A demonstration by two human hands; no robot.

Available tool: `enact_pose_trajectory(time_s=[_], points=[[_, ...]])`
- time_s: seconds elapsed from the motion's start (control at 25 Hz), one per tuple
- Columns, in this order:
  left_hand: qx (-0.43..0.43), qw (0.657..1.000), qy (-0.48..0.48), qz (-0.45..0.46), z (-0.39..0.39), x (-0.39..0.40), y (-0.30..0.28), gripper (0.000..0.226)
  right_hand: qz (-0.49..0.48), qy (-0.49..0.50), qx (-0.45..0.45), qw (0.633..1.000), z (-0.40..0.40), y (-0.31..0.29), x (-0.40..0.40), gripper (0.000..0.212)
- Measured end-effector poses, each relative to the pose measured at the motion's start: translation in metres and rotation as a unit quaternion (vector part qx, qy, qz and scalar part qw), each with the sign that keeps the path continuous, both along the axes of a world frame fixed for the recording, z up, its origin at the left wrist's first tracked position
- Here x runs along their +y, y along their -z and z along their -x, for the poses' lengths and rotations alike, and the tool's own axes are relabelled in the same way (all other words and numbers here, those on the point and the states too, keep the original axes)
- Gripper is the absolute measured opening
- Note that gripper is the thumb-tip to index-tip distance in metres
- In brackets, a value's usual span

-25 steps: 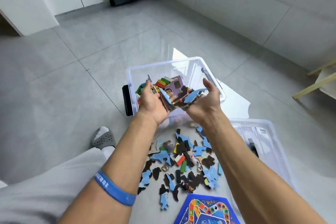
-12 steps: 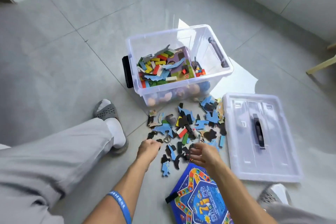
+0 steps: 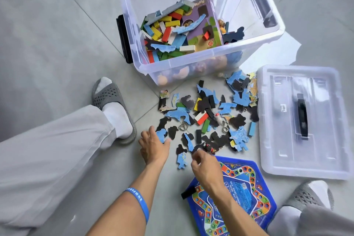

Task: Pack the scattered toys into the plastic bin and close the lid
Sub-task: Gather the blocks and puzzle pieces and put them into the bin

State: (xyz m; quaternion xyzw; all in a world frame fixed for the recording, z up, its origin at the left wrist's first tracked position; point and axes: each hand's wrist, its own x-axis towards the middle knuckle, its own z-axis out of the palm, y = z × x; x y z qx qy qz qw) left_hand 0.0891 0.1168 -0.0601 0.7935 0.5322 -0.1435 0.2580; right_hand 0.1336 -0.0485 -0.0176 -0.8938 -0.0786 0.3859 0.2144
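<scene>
Here, your left hand (image 3: 154, 146) lies spread on a blue puzzle piece (image 3: 162, 134); your right hand (image 3: 206, 166) pinches a dark piece (image 3: 197, 149) on the floor, below the open plastic bin (image 3: 191, 59).

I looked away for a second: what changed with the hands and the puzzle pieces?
Both hands dropped their pieces into the bin and came down to the floor pile. Left hand touches a blue piece; right hand pinches another. Lid and game board stayed put.
</scene>
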Motion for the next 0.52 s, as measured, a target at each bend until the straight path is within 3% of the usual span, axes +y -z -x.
enact_pose_trajectory(time_s=[0.08, 0.16, 0.36, 0.44, 0.52], points=[[-0.020, 1.000, 0.015, -0.006, -0.005, 0.007, 0.009, 0.064, 0.002, -0.009, 0.004, 1.000, 0.012, 0.004, 0.009, 0.018], [-0.039, 0.998, -0.037, 0.037, -0.009, 0.016, 0.017, 0.060, 0.012, 0.000, 0.003, 1.000, 0.018, 0.011, 0.009, 0.015], [-0.071, 0.975, -0.143, 0.158, -0.008, 0.021, 0.012, 0.022, 0.041, 0.039, -0.053, 0.997, 0.031, 0.022, 0.010, 0.021], [-0.102, 0.953, -0.214, 0.189, 0.001, 0.016, 0.004, 0.013, 0.081, 0.010, -0.083, 0.993, 0.036, 0.027, 0.023, 0.031], [-0.127, 0.926, -0.268, 0.232, 0.011, 0.014, -0.005, 0.020, 0.125, -0.020, -0.091, 0.988, 0.040, 0.032, 0.039, 0.039]])
